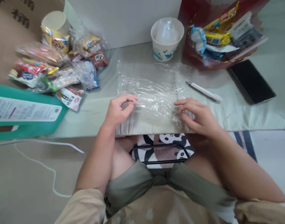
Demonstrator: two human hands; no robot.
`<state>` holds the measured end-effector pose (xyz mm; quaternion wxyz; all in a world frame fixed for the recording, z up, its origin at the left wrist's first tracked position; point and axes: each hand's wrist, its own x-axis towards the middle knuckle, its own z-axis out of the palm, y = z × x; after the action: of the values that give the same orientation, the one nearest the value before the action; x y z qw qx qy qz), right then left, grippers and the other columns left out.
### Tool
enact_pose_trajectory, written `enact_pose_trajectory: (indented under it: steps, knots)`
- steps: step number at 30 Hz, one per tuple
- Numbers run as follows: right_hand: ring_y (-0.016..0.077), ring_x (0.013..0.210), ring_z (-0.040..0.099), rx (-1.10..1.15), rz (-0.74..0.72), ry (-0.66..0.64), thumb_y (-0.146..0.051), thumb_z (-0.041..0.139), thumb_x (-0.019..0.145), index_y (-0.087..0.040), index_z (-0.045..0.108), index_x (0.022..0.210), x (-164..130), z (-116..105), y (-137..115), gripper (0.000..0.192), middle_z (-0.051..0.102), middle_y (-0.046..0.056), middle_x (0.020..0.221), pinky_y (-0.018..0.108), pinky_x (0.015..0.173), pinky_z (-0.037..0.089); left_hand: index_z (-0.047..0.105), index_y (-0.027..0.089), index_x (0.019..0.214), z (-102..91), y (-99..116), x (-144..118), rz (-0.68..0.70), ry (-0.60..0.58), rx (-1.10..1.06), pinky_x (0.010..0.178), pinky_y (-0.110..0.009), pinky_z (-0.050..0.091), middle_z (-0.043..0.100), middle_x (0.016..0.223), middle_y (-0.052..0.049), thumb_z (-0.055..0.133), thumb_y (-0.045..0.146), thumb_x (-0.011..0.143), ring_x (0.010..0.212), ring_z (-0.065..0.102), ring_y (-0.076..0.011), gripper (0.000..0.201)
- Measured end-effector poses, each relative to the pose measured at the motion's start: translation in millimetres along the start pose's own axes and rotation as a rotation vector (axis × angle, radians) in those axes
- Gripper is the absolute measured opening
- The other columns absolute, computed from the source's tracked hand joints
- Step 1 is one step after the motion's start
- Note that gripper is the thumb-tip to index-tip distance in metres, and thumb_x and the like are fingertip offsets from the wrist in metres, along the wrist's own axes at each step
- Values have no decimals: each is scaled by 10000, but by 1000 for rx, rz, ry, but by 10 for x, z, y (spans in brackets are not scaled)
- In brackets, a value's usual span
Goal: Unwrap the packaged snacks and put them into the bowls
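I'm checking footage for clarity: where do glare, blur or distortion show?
Head view: white glints streak the clear plastic, obscuring its outline; head view: the snack pile looks soft, and the green container has fine print too blurred to read; head view: the carton slants in its corner, probably wide-lens distortion.

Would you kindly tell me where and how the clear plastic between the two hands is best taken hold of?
Probably pinch the clear plastic by its two side edges, left hand from the left, right hand from the right: it lies thin, wrinkled and spread on the table, and the hands are near those edges.
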<state>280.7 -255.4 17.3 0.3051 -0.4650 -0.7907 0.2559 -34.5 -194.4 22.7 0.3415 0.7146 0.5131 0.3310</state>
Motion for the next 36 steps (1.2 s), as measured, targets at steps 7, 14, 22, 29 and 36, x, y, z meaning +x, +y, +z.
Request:
enact_pose_trajectory:
  steps: [7, 14, 22, 29, 36]
  knots:
    - [377, 1434, 543, -67, -1, 24, -422, 717, 837, -272, 663, 1207, 8, 164, -64, 403, 673, 114, 1421, 642, 1209, 382, 753, 197, 821, 28, -73, 50, -104, 109, -66, 837, -314, 609, 821, 915, -58, 629, 281, 828, 898, 768, -202, 149]
    - [259, 1070, 753, 138, 179, 482, -193, 532, 912, -267, 620, 860, 116, 285, 6, 127, 769, 38, 951, 505, 1012, 572, 746, 205, 764, 19, -112, 61, -51, 60, -7, 907, -353, 605, 821, 897, -38, 572, 170, 736, 906, 769, -212, 180]
    - [164, 695, 669, 408, 312, 804, -435, 620, 940, -278, 552, 1016, 275, 294, 113, 187, 625, -24, 762, 360, 757, 585, 653, 211, 817, 17, -137, 133, -133, 194, -233, 652, -256, 569, 709, 666, 11, 610, 198, 715, 657, 713, -146, 112]
    - [128, 547, 570, 464, 382, 830, -741, 522, 928, -288, 443, 932, 317, 294, 203, 459, 446, -76, 646, 308, 618, 553, 559, 223, 760, 51, -98, 217, -259, 291, -390, 517, -205, 511, 595, 587, 38, 674, 405, 846, 518, 613, -97, 232]
    - [98, 357, 362, 512, 466, 796, -759, 540, 920, -288, 439, 931, 296, 272, 214, 481, 369, -109, 530, 234, 344, 266, 615, 237, 846, 73, -40, 214, -293, 182, -476, 327, -206, 305, 581, 543, 52, 799, 648, 741, 369, 493, -81, 463]
